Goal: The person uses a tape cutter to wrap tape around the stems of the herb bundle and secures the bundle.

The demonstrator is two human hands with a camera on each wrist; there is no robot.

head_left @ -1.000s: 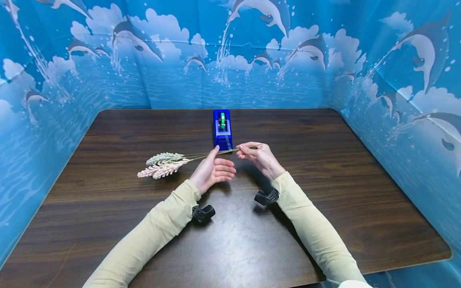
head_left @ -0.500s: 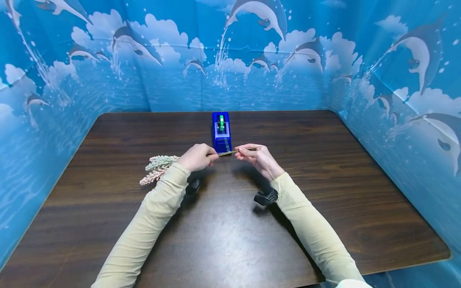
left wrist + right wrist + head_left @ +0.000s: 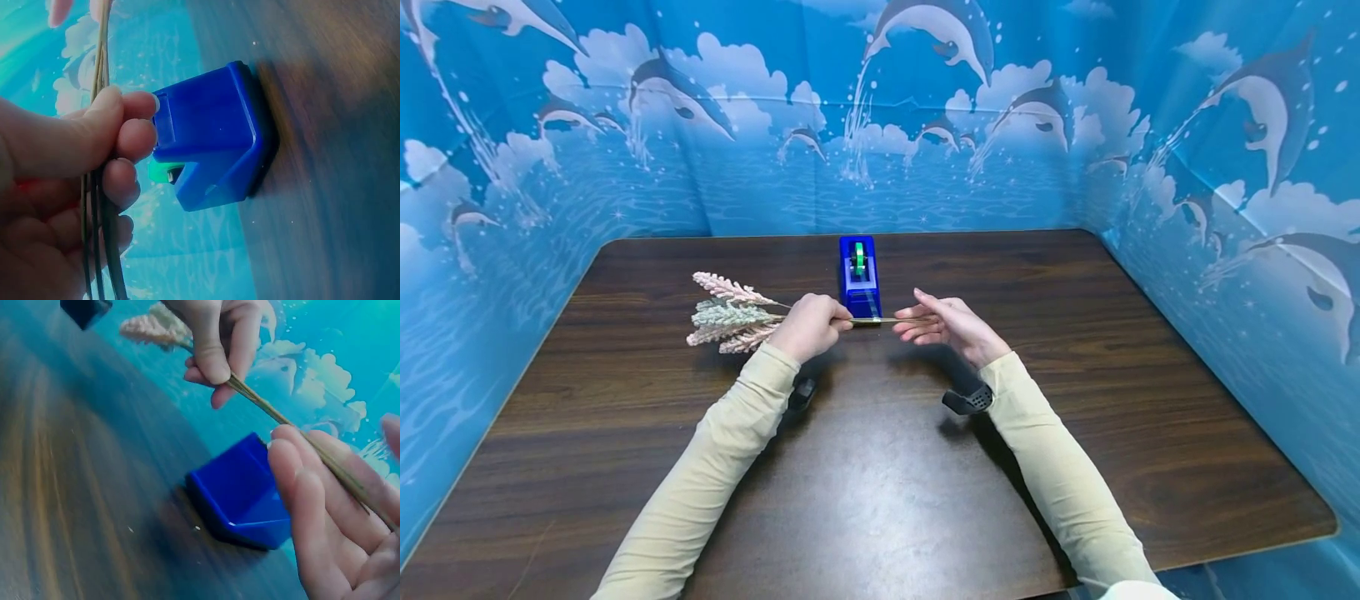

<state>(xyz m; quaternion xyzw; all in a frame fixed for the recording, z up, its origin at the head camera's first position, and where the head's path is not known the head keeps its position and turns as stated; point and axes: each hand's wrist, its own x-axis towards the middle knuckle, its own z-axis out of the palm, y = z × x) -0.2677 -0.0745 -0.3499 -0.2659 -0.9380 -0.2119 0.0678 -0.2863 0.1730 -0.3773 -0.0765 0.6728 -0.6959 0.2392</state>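
Flower bunch [image 3: 732, 315]: pink and pale green heads on thin brown stems [image 3: 103, 59], held above the bench [image 3: 880, 467], nearer the far edge than the near one. Heads point toward the left edge; stem ends point toward the right edge. In the head view the stems cross just in front of the near end of the tape dispenser.

Left hand [image 3: 811, 327]: thumb and fingers closed in a pinch on the stems, between the heads and the bare ends. In the left wrist view several stems run roughly side by side past the thumb and below the curled fingers.

Right hand [image 3: 957, 330]: fingers loosely extended, thumb raised well clear of them; no grip. Stem ends lie across the fingers, as the right wrist view shows.

Tape dispenser [image 3: 858, 292]: blue, standing on the bench close to the middle of the far edge, its long side running toward the near edge. A green tape roll [image 3: 860, 259] sits in its farther half. The left hand is near its front end.

Both forearms, in pale yellow sleeves [image 3: 703, 462], reach in over the near edge. A black wrist device [image 3: 968, 399] shows at each cuff. Behind the far edge hangs a blue curtain [image 3: 760, 196] printed with dolphins, clouds and water; it also flanks the left and right edges.
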